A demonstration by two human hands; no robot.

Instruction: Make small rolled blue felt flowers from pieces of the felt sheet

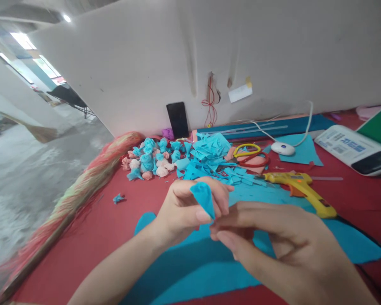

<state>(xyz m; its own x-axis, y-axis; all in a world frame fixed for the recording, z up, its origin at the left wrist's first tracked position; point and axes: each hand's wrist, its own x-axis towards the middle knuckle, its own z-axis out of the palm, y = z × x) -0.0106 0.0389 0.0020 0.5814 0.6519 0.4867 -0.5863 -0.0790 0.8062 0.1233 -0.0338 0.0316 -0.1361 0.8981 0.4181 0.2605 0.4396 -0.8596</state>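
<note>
My left hand point(190, 207) is closed around a blue rolled cone point(203, 199) of thin, soft sheet material. The cone's wide end points up and to the left, its narrow end down toward the right. At that narrow end, my right hand point(273, 241) pinches with thumb and fingers; the exact contact is partly hidden. Both hands are held above a large blue sheet point(190, 267) on the red table covering. Behind them lies a heap of small blue cut pieces point(209, 152). Left of that heap are several blue, pink and white rolled flowers point(149, 159).
A yellow glue gun point(300, 182) lies to the right, its dark cable running along the right edge. Yellow-and-red-handled scissors point(249, 154), a white mouse-shaped device point(282, 148) and a white box-like device point(355, 148) sit farther back. A black phone point(178, 120) leans against the board. Fringe point(79, 190) lines the left edge.
</note>
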